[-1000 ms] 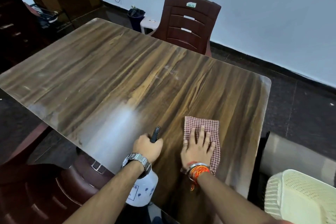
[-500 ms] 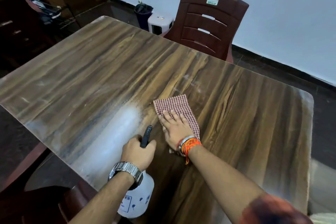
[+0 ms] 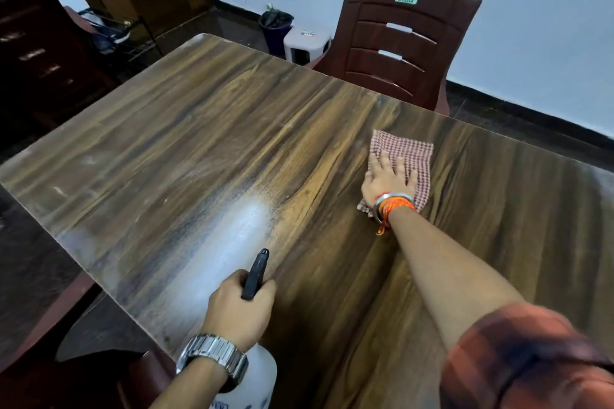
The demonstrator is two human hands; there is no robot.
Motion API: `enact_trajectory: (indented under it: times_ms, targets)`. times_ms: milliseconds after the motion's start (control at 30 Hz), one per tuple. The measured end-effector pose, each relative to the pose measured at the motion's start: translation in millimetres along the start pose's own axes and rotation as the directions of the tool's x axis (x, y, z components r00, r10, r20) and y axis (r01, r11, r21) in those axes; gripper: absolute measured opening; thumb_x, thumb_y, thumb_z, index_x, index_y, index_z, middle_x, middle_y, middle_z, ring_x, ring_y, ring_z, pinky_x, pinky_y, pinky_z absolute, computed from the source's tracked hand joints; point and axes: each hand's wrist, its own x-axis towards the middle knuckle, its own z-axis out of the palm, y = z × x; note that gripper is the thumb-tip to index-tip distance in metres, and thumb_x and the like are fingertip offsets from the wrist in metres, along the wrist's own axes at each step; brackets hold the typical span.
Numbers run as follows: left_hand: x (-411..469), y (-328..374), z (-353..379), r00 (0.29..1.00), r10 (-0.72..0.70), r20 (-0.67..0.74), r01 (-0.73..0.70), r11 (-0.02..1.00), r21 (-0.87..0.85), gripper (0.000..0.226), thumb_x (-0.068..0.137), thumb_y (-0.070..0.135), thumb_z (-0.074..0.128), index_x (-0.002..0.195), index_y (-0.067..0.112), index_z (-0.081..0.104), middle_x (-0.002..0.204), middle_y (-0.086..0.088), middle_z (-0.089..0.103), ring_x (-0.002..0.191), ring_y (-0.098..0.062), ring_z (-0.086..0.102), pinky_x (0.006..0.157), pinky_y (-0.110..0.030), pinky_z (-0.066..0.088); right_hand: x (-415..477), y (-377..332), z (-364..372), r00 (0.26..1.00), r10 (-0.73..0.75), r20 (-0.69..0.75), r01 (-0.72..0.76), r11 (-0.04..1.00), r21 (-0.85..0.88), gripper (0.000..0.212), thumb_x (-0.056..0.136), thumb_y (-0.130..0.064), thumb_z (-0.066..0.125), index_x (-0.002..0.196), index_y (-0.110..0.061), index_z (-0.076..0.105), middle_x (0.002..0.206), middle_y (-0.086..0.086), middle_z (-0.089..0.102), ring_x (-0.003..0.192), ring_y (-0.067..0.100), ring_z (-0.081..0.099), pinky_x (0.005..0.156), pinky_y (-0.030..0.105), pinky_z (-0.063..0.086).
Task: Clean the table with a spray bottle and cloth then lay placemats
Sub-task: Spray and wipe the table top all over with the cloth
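The cloth [image 3: 408,151] looks soft and floppy, so our right hand [image 3: 388,181] presses it flat, fingers spread. Our left hand [image 3: 237,307] curls its fingers round the spray bottle [image 3: 254,276] top.

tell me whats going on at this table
A person is cleaning the wooden table. The right hand presses flat on a checked cloth on the far side, near the brown chair. The left hand grips the spray bottle at the near edge, its nozzle pointing over a whitish misted patch not yet wiped. No placemats are in view.
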Motion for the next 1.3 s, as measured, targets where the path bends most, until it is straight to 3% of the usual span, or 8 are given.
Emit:
enact_trajectory:
  times_ms: [100, 300, 567, 767, 900, 967, 1067, 1300]
  targets:
    - [-9, 15, 10, 1.0, 0.028, -0.008, -0.028, 1.0, 0.004, 0.022, 0.083, 0.029, 0.065, 0.072, 0.014, 0.053, 0.061, -0.004, 0.056, 0.053, -0.021, 0.051, 0.051, -0.027, 0.033, -49, 12, 5, 0.999, -0.035, -0.029, 0.033, 0.998, -0.058, 0.059, 0.092, -0.041, 0.027, 0.15, -0.034, 0.015, 0.159, -0.01, 0.011, 0.146, 0.025, 0.006, 0.115, 0.054, 0.001]
    - [-40, 56, 52, 0.995, 0.089, 0.043, -0.091, 0.995, 0.031, 0.021, 0.081, 0.032, 0.063, 0.072, 0.015, 0.057, 0.07, -0.007, 0.066, 0.066, -0.028, 0.062, 0.055, -0.029, 0.039, -153, 52, 10, 0.887, -0.438, 0.15, 0.458, 0.877, -0.144, 0.059, 0.09, -0.046, 0.012, 0.149, -0.04, 0.015, 0.158, -0.015, 0.013, 0.146, 0.019, 0.008, 0.114, 0.048, -0.001]
    - [-108, 76, 110, 0.978, 0.139, 0.157, -0.151, 0.986, 0.067, 0.02, 0.081, 0.031, 0.058, 0.073, 0.012, 0.061, 0.07, -0.014, 0.071, 0.074, -0.033, 0.067, 0.067, -0.033, 0.05, -249, 176, -11, 0.995, -0.071, 0.069, 0.075, 0.996, -0.056, 0.063, 0.087, -0.053, 0.007, 0.149, -0.042, 0.011, 0.159, -0.011, 0.004, 0.147, 0.017, 0.0, 0.115, 0.042, -0.008]
    - [-169, 76, 159, 0.967, 0.163, 0.196, -0.18, 0.981, 0.072, 0.024, 0.081, 0.037, 0.062, 0.073, 0.014, 0.063, 0.071, -0.01, 0.071, 0.071, -0.03, 0.068, 0.068, -0.034, 0.053, -334, 224, -13, 0.958, -0.253, 0.134, 0.264, 0.962, -0.067, 0.056, 0.086, -0.043, 0.041, 0.141, -0.041, 0.036, 0.146, -0.012, 0.043, 0.133, 0.019, 0.043, 0.111, 0.038, 0.009]
    - [-207, 79, 187, 0.964, 0.191, 0.187, -0.206, 0.976, 0.064, 0.024, 0.081, 0.037, 0.064, 0.077, 0.014, 0.066, 0.071, -0.01, 0.07, 0.07, -0.03, 0.068, 0.068, -0.033, 0.054, -364, 262, -24, 0.902, -0.373, 0.218, 0.372, 0.927, 0.046, 0.078, 0.079, -0.026, 0.047, 0.148, -0.042, 0.015, 0.157, -0.015, 0.011, 0.141, 0.007, 0.001, 0.113, 0.034, -0.015]
    - [-220, 77, 196, 0.96, 0.216, 0.176, -0.233, 0.969, 0.079, 0.025, 0.08, 0.038, 0.064, 0.076, 0.014, 0.066, 0.069, -0.008, 0.071, 0.068, -0.029, 0.068, 0.068, -0.034, 0.056, -373, 270, -27, 0.907, -0.353, 0.232, 0.335, 0.935, 0.114, 0.078, 0.079, -0.026, 0.044, 0.149, -0.039, 0.012, 0.157, -0.014, 0.006, 0.142, 0.006, -0.004, 0.114, 0.033, -0.014]
    - [-244, 77, 209, 0.95, 0.257, 0.175, -0.273, 0.959, 0.076, 0.021, 0.081, 0.036, 0.065, 0.078, 0.015, 0.064, 0.07, -0.008, 0.071, 0.07, -0.029, 0.069, 0.07, -0.035, 0.056, -393, 288, -33, 0.935, -0.288, 0.206, 0.251, 0.949, 0.188, 0.064, 0.088, -0.019, 0.027, 0.149, -0.035, 0.019, 0.158, -0.007, 0.015, 0.146, 0.014, 0.008, 0.119, 0.031, 0.0]
    - [-291, 84, 236, 0.881, 0.415, 0.225, -0.434, 0.9, 0.041, 0.025, 0.076, 0.025, 0.073, 0.087, 0.009, 0.057, 0.076, -0.012, 0.066, 0.069, -0.029, 0.062, 0.067, -0.037, 0.051, -427, 350, -65, 0.997, 0.062, -0.054, -0.02, 0.818, 0.576, 0.065, 0.083, 0.003, 0.045, 0.13, -0.041, 0.052, 0.124, -0.007, 0.063, 0.114, 0.009, 0.058, 0.095, 0.006, 0.033]
